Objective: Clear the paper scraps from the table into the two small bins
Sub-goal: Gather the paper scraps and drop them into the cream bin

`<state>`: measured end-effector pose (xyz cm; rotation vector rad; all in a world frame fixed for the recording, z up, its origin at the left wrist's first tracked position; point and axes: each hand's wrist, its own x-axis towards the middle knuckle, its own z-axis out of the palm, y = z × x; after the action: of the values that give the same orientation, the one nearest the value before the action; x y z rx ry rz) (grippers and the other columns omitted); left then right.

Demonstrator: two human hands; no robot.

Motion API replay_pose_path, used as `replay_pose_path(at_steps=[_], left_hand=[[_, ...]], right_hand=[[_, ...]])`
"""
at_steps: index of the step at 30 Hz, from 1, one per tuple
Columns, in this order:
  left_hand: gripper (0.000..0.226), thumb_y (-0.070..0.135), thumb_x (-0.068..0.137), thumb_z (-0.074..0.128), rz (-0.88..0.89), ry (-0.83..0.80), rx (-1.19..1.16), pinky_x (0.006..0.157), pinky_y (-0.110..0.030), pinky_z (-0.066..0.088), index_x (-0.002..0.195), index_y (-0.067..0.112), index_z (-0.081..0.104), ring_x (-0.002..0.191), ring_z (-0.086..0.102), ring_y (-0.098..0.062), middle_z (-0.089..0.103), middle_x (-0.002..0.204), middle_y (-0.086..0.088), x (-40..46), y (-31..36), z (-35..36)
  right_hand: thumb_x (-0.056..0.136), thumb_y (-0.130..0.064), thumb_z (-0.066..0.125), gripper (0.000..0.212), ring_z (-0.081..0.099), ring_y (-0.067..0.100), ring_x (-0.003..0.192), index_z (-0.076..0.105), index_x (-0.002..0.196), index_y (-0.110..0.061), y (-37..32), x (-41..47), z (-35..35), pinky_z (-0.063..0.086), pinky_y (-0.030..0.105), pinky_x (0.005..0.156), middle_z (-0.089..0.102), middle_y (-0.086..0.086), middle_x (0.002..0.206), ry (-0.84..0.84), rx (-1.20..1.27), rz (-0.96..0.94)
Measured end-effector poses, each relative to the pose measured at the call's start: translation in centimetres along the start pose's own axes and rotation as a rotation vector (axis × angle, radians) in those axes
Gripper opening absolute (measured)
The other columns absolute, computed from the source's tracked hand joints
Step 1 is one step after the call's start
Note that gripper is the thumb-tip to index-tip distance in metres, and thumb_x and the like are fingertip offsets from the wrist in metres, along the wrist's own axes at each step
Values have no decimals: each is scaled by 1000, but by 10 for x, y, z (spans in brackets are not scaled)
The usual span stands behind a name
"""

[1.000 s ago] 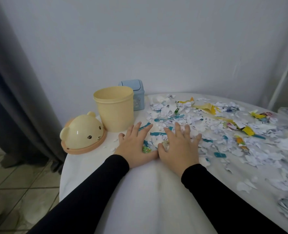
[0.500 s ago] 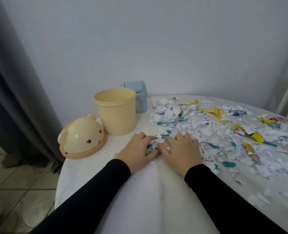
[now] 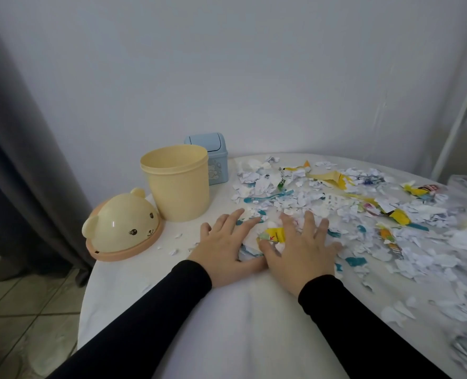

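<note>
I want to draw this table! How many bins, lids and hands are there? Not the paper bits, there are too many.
Yellow bin, open: 1
Blue bin, lid on: 1
Bear-face lid, lying on the table: 1
Hands, left hand and right hand, flat on the scraps: 2
Total: 5

Both hands lie flat, palms down, fingers spread out straight. Left hand [image 3: 226,246] sits closest to the yellow bin [image 3: 177,181], right hand [image 3: 301,251] just past it, thumbs nearly touching. Black sleeves [image 3: 155,310] cover both forearms to the wrists.
</note>
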<state>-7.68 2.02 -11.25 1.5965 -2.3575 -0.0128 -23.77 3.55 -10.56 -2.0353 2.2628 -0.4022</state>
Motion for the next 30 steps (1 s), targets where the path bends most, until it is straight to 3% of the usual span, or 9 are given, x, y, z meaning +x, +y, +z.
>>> replay_pose_path(at_steps=[3, 7, 10, 15, 22, 27, 30], left_hand=[[94, 83, 64, 22, 10, -95, -1, 112, -43, 10, 148, 44, 8, 144, 6, -12, 2, 159, 10, 12, 1, 2], [91, 81, 67, 24, 30, -78, -27, 105, -34, 19, 145, 33, 27, 136, 22, -8, 27, 150, 14, 15, -2, 3], [67, 70, 80, 40, 34, 13, -96, 99, -30, 29, 133, 31, 44, 118, 36, -11, 43, 128, 10, 13, -2, 3], [31, 44, 90, 55, 51, 89, -169, 85, -26, 40, 107, 18, 59, 95, 50, -17, 51, 101, 0, 9, -1, 3], [25, 32, 99, 39, -16, 152, -76, 69, -26, 30, 79, 17, 37, 82, 50, -22, 42, 80, 2, 8, 2, 1], [34, 31, 98, 41, -99, 194, -182, 58, -27, 22, 68, 20, 29, 66, 39, -18, 39, 67, 4, 7, 2, -3], [37, 27, 95, 45, -168, 263, -317, 50, -24, 25, 63, 16, 30, 55, 33, -12, 36, 59, 2, 8, 0, -10]], right_hand=[[89, -68, 24, 69, 21, 38, 138, 15, 149, -34, 2, 6, 1, 24, 55, 106, 21, 10, 154, -27, -42, 2], [90, -60, 38, 55, 43, 27, 116, 37, 138, -34, 2, 9, -2, 38, 39, 92, 48, 2, 129, 106, -19, -104], [90, -50, 48, 49, 43, 24, 109, 41, 136, -35, 4, 11, -1, 40, 34, 88, 51, 0, 123, 127, 125, -156], [93, -29, 54, 44, 50, 25, 107, 45, 136, -32, 7, 15, 0, 43, 33, 90, 56, 5, 117, 157, 315, -219], [97, -16, 48, 40, 54, 16, 114, 50, 134, -32, 7, 12, -3, 40, 22, 93, 60, -1, 123, 259, 587, -237], [98, -20, 47, 36, 57, 22, 111, 52, 134, -14, 5, 9, -9, 40, 20, 87, 62, 7, 121, 316, 718, -135], [98, -22, 47, 40, 58, 22, 110, 48, 137, -12, -1, 8, -16, 38, 16, 86, 58, 6, 128, 326, 760, -111]])
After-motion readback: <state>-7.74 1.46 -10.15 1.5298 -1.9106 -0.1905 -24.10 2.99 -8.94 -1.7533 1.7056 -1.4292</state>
